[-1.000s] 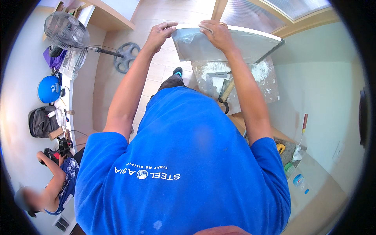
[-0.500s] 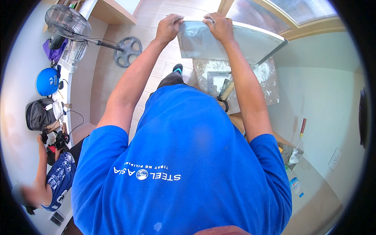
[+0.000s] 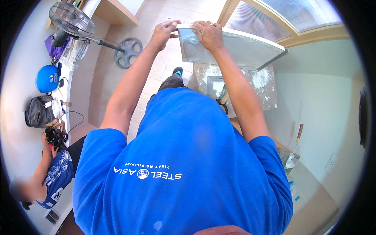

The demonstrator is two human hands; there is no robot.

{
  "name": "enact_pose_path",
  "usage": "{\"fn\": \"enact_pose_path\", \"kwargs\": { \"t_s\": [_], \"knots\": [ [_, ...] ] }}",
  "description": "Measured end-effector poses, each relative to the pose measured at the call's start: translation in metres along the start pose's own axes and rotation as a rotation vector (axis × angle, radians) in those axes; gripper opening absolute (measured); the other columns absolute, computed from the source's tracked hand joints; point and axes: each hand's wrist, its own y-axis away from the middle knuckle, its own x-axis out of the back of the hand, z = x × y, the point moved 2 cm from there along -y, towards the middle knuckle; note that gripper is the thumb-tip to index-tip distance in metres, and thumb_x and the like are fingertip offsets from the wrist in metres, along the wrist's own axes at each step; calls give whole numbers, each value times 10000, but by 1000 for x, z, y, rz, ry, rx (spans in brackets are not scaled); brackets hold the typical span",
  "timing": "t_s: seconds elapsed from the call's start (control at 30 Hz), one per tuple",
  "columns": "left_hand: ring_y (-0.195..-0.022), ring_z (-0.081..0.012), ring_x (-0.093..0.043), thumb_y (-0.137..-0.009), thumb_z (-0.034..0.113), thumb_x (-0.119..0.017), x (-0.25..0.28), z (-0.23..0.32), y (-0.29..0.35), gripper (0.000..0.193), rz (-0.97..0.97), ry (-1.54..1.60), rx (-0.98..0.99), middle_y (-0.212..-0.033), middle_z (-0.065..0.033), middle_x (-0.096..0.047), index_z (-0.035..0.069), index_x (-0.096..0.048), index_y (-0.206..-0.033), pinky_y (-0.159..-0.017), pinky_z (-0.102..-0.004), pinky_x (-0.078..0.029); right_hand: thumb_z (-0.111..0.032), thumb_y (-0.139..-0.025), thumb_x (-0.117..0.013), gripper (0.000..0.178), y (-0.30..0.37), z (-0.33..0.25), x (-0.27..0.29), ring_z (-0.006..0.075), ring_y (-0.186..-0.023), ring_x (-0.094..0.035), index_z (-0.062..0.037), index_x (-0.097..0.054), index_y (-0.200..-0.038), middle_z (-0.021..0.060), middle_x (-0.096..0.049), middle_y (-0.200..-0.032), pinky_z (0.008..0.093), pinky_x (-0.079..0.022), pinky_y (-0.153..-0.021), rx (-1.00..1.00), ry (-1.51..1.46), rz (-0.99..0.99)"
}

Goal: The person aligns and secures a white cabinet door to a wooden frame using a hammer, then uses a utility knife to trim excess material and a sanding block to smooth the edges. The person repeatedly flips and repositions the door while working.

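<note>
A pale grey-white panel [image 3: 239, 45] with a glossy, film-like face and a white edge stands at the far side, above a worktop. At its left end, my right hand [image 3: 208, 35] is closed over the upper edge, fingers pressed to the face. My left hand [image 3: 162, 34] is beside the panel's left corner, its fingers bent together around a thin light strip or edge that I cannot make out. Below the panel, the paint-smeared board [image 3: 266, 88] carries a metal square [image 3: 213, 84] and a tool with a wooden handle [image 3: 224, 95], partly hidden by my right arm.
A standing fan [image 3: 72, 21] with a round base [image 3: 128, 53] is at the left. A shelf holds a blue helmet [image 3: 47, 79] and a grey bag [image 3: 39, 111]. A co-worker [image 3: 58, 176] handles black gear at lower left. A brush-like tool [image 3: 299, 133] leans at right.
Both my hands have come slightly nearer and to the left. The right hand has slid along the edge toward the panel's left corner. The whole view has shifted a little.
</note>
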Motion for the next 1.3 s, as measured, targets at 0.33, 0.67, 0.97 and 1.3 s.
{"fn": "enact_pose_path", "kwargs": {
  "t_s": [0.33, 0.67, 0.97, 1.3],
  "knots": [
    [-994, -189, -663, -970, 248, -751, -8, -22, 7, 343, 53, 82, 96, -1034, -86, -676, -25, -635, -1141, -860, -378, -585, -264, -929, -735, 168, 15, -15, 9, 159, -1051, -685, -250, -778, -1091, -90, -757, -1158, 393, -385, -933, 44, 31, 63],
    [-907, -175, -666, -953, 236, -756, -7, 75, 103, 276, 64, -228, -181, -968, -65, -717, 10, -750, -1111, -823, -318, -544, -286, -890, -756, 275, 42, -45, 25, 254, -1042, -692, -169, -745, -1139, 36, -759, -1109, 450, -425, -990, -21, 21, 40],
    [-808, -154, -617, -877, 152, -725, 64, 353, 368, 308, -376, -283, -1243, -1022, -63, -644, 39, -692, -1162, -705, -308, -506, -331, -960, -689, 383, 35, -50, 23, 253, -1147, -626, -125, -689, -1284, 42, -692, -1239, 460, -419, -948, 51, 287, -215],
    [-724, -145, -533, -769, -51, -672, 75, 398, 477, 563, -45, -442, -1178, -1121, -35, -548, 148, -628, -1294, -555, -307, -463, -272, -971, -687, 378, 46, -46, 16, 282, -1173, -630, -126, -682, -1319, 69, -693, -1276, 470, -422, -1002, -2, 280, -176]
  ]
}}
